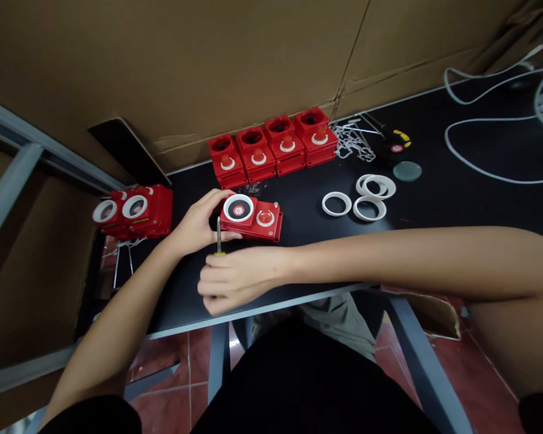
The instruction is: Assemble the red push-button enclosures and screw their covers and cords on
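My left hand (200,222) grips the left end of a red box-shaped device (253,225) on the black table. A white ring (227,209) surrounds a dark round disc on the device's top, and beside it sits a round red part with a white mark. In my right hand (241,274) is a screwdriver (218,234), its yellow handle mostly hidden by my closed fingers. The metal shaft points away from me, and its tip is close to the device's left end. Whether the tip touches the device I cannot tell.
Several similar red devices (259,158) stand in a row against the cardboard wall (253,66), with others (156,211) at the left. Several loose white rings (337,204), a clear round disc (407,171), white strips (355,140) and a white cable (484,175) lie to the right.
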Tool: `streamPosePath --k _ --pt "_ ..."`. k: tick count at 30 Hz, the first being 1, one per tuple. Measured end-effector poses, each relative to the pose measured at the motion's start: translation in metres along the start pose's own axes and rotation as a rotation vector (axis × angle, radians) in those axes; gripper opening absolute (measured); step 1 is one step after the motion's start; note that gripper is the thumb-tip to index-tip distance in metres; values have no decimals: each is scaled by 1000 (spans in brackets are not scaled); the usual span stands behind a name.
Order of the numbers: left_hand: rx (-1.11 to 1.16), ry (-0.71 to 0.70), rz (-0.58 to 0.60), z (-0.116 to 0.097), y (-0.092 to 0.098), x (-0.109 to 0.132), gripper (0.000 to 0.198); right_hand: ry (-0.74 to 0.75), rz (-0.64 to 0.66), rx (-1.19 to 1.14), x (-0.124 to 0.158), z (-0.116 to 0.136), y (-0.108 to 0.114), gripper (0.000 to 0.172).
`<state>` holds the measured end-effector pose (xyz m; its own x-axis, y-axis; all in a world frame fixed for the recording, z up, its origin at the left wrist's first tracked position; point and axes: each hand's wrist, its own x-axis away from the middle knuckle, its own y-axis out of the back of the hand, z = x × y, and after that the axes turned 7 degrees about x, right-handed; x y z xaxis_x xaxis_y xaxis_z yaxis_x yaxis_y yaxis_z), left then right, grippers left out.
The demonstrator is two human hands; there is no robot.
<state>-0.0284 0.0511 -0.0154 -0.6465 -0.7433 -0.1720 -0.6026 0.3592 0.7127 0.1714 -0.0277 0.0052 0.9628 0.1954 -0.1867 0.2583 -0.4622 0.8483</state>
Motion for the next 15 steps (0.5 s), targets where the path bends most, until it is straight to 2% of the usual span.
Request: streamPosePath --k 3,5,7,9,10,12,13,15 --pt "23 0 -12 -3 1 2 88 73 -82 -20 10 10 19 66" --pt "17 0 -4 -5 2 4 83 -3 -118 -17 27 13 32 61" --pt "33 2 17 -6 3 4 82 -270 -192 53 55 4 39 41" --pt "88 19 30 -6 4 4 83 -494 -141 114 89 -17 39 31" --pt "119 33 30 -5 5 4 83 -637 0 133 107 -29 36 30" --pt "159 63 22 -4 7 3 84 -851 165 111 136 -53 29 33" --pt "161 70 15 -3 8 2 84 -930 217 83 147 -62 26 38" --pt "133 68 8 -4 11 1 80 -1061 209 58 160 -73 21 50"
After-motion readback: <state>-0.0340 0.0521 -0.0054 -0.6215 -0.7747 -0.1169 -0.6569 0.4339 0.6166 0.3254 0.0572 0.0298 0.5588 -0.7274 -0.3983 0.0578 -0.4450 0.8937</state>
